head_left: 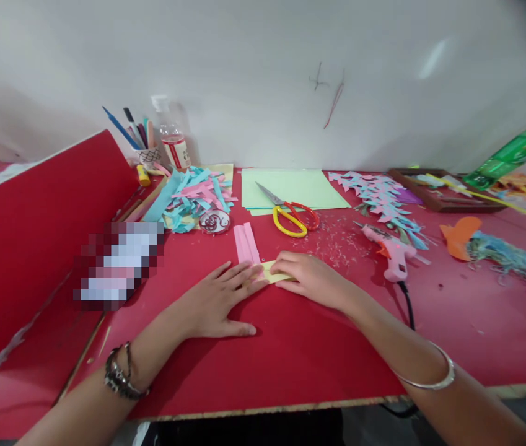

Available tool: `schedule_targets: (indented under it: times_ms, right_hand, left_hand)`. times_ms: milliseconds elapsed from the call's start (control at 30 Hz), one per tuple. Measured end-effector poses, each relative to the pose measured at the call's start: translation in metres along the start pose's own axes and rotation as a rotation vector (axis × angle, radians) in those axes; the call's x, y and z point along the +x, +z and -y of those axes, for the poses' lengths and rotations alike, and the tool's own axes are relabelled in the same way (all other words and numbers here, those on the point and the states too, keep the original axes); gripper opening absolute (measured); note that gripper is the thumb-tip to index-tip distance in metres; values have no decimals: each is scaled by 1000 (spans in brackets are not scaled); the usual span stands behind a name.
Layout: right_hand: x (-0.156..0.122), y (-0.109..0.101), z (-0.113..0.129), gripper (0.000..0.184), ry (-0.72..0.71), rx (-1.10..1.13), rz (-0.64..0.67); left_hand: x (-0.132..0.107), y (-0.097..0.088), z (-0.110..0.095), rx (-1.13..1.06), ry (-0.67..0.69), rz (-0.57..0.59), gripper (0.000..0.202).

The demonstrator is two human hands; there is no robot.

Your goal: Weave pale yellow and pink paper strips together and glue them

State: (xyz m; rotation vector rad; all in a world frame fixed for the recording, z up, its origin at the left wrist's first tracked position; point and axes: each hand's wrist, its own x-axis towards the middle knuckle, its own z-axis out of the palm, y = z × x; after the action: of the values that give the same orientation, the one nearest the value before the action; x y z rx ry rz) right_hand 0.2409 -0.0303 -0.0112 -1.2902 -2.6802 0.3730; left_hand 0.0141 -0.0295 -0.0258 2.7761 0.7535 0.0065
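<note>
A yellow paper strip (271, 272) lies crosswise at the lower end of a pink paper strip (246, 243), which has a lengthwise crease. My left hand (219, 300) rests flat with its fingers apart, the fingertips pressing where the two strips meet. From the other side, my right hand (306, 279) has its fingers bent and closed over the yellow strip, hiding its right end. Just beyond my hands are scissors (285, 207) with one yellow and one red handle, their tip on a stack of pale green paper (300, 186).
A pink glue gun (390, 251) with a black cord lies right. Cut paper strips (202, 192) pile up at the back left, near a bottle (173, 136) and a pen cup (146, 155). A red board (44, 248) stands left. A wooden tray (448, 201) sits back right.
</note>
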Motion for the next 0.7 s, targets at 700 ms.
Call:
schedule_targets:
  times_ms: [700]
  right_hand:
    - [-3,11,14,33,164,164,-103]
  left_hand:
    - [-1,-3,2,-34,14,-77,74]
